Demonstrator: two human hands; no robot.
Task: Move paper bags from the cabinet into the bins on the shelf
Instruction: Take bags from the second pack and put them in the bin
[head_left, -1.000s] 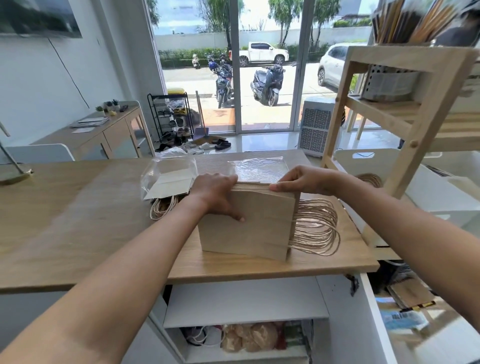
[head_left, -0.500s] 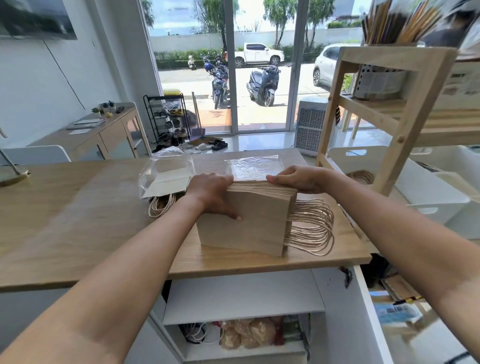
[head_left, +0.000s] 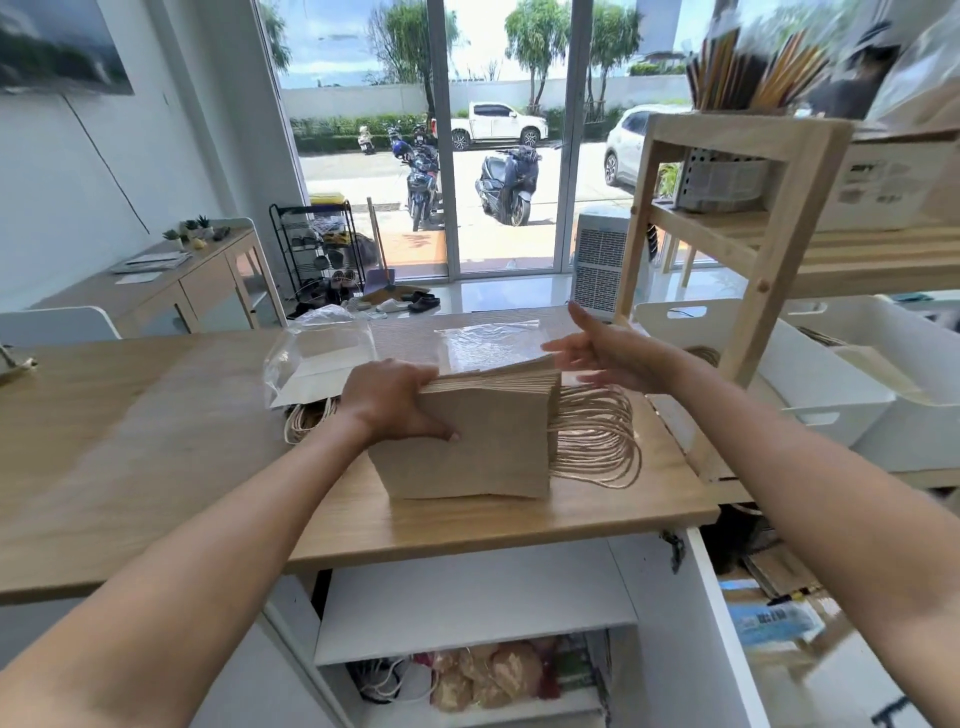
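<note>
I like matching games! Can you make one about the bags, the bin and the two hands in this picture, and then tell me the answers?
Things:
1. stack of brown paper bags
2. left hand
3. right hand
4. white bin

Descriptions:
A. on the wooden shelf at the right
B. fingers spread, gripping nothing
C. standing on the wooden counter, handles pointing right
D. gripping the stack's left end

Pairs: 1-C, 2-D, 3-B, 4-A

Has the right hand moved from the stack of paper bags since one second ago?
Yes. The right hand has lifted off the paper bags, fingers spread, toward the wooden shelf post.
</note>
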